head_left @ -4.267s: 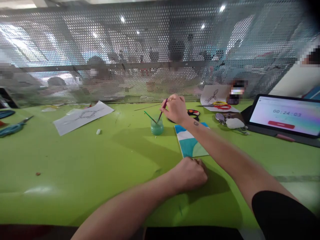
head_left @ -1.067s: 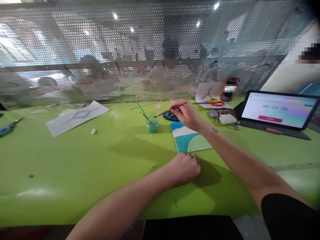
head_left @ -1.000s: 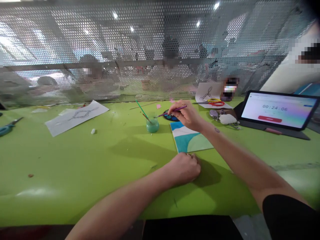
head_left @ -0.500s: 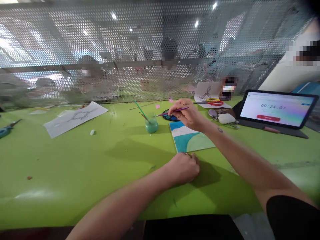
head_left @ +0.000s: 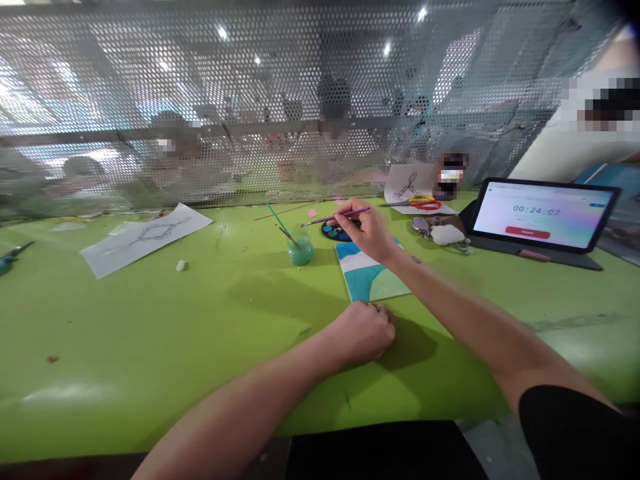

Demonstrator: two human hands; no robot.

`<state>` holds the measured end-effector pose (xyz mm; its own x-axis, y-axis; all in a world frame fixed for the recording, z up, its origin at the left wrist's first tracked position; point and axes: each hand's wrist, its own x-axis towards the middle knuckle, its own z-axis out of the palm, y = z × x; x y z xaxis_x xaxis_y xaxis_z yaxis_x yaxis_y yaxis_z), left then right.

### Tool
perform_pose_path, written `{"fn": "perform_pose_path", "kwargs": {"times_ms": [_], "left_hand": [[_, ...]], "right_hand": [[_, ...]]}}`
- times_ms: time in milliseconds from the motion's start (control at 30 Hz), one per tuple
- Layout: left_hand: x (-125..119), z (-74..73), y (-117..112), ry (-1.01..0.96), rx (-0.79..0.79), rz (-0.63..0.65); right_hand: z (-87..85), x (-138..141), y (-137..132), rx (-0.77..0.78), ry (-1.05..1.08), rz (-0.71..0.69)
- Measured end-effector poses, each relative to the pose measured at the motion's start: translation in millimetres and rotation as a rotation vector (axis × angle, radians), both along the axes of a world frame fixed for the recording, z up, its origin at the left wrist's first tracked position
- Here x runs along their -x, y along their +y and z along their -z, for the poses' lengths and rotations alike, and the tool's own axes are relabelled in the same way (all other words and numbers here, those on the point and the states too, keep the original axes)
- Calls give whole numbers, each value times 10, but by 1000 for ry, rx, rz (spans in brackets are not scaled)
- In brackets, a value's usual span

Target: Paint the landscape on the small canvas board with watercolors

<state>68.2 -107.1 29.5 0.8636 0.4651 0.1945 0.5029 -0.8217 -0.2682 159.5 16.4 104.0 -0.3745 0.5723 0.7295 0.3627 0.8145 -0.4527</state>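
Shifting left since the earlier frame, my right hand (head_left: pixel 367 233) is carrying the slim purple-handled paintbrush (head_left: pixel 336 217) away from the far side of the blue-and-white painted card (head_left: pixel 373 273). Its fingers are pinching the brush, whose long axis is running nearly level across the scene, with the thin tip pointing left toward the small glass jar of green water (head_left: pixel 300 250) and the butt end pointing right. The brush is hovering above the round black watercolour palette (head_left: pixel 336 231), not touching it. My left hand (head_left: pixel 360 333) is curling loosely into a fist on the lime-green table (head_left: pixel 150 373), holding nothing, just near the card's near edge.
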Motion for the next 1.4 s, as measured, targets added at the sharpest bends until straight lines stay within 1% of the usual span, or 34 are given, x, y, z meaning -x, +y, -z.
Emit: {"fn": "perform_pose_path", "kwargs": {"times_ms": [67, 200, 333, 467, 533, 600, 633, 667, 733, 800, 833, 900, 967, 1033, 1133, 1267, 1400], "left_hand": [[-1, -9, -2, -3, 1, -3], [-7, -14, -11, -2, 6, -2], [-8, -18, -16, -1, 14, -7], [2, -21, -8, 1, 21, -15], [5, -24, -9, 0, 29, -9], [13, -41, -16, -5, 42, 4], [22, -59, -18, -11, 51, 10], [38, -83, -15, -20, 61, 12], [99, -150, 18, -54, 83, -7], [204, -232, 106, -117, 100, -82], [271, -270, 171, -163, 106, -149], [424, -323, 331, -278, 112, -320], [568, -329, 492, -400, 124, -501], [668, -284, 609, -474, 179, -622], [697, -161, 643, -519, 296, -698], [589, -1, 476, -515, 394, -729], [504, 72, 219, -530, 423, -742]], "right_hand": [[51, -27, 24, 37, -2, 15], [83, -134, 26, 142, 80, -44], [86, -118, 31, 136, 205, -87], [116, -47, 52, 152, 200, -97], [136, -100, 68, 194, 233, -101], [170, -256, 96, 253, 348, -92], [197, -374, 113, 291, 429, -66], [234, -517, 130, 337, 509, -25], [336, -852, 158, 466, 669, 105], [463, -1207, 169, 537, 737, 187], [528, -1370, 169, 574, 768, 218], [645, -1630, 164, 674, 809, 253], [728, -1771, 159, 786, 830, 258], [773, -1799, 155, 873, 841, 238], [783, -1718, 127, 948, 859, 187], [759, -1578, 22, 1009, 869, 114], [755, -1454, -152, 1048, 850, 42]]}}
